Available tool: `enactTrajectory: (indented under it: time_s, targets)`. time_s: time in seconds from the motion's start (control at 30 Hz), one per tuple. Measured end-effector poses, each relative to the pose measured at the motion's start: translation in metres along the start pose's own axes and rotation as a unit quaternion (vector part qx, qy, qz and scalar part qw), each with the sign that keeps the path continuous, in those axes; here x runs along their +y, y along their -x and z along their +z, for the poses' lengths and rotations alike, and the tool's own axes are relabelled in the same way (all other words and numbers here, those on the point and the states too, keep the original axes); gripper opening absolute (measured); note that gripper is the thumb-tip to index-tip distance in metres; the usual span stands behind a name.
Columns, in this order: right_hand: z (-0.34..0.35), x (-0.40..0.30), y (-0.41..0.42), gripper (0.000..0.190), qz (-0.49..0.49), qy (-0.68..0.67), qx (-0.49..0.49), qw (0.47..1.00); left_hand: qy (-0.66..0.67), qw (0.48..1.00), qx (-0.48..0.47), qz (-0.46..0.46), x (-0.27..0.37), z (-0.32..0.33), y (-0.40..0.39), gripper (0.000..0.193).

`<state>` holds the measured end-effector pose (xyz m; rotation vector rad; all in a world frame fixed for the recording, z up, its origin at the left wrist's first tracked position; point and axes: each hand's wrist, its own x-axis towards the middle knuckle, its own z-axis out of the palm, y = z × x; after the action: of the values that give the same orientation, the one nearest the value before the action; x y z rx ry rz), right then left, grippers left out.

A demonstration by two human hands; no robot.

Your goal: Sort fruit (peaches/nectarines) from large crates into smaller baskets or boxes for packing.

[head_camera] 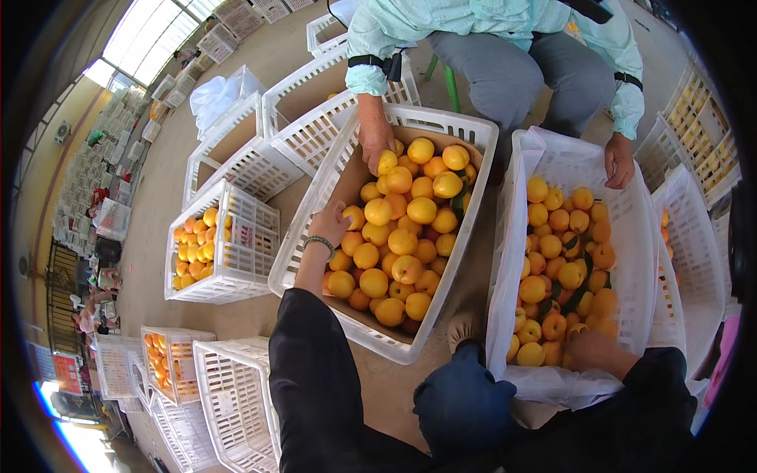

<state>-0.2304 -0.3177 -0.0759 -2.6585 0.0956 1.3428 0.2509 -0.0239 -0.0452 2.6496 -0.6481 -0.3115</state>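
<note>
My left hand [331, 226], with a beaded bracelet at the wrist, reaches over the near left side of a cardboard-lined white plastic crate [273, 282] of yellow-orange fruit [403, 242]. Its fingers are at a fruit [353, 218] by the crate's wall; whether they grip it is unclear. My right hand [597, 353] is low in the near end of a second white crate [497, 278], lined with white film and holding similar fruit [571, 275] with green leaves. That hand is blurred, and its fingers are partly hidden among the fruit.
A co-worker in a light green top sits opposite; one hand [376, 139] holds a fruit [387, 162] over the left crate, the other hand [618, 161] hangs at the right crate's far side. White crates [236, 377] stand to the left, others [698, 124] to the right.
</note>
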Motion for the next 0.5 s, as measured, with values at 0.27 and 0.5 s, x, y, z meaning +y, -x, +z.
enactTrajectory:
  time_s: [0.27,0.5]
  targets:
    - [0.018,-0.011,0.013,0.05,0.025,-0.103,0.107,0.989,-0.031,0.999,-0.021,0.007,0.006,0.036,-0.042,0.037]
    - [0.026,0.006,0.005,0.061,0.045,-0.153,0.107,0.981,0.083,0.987,-0.068,0.116,0.045,0.016,0.037,0.029]
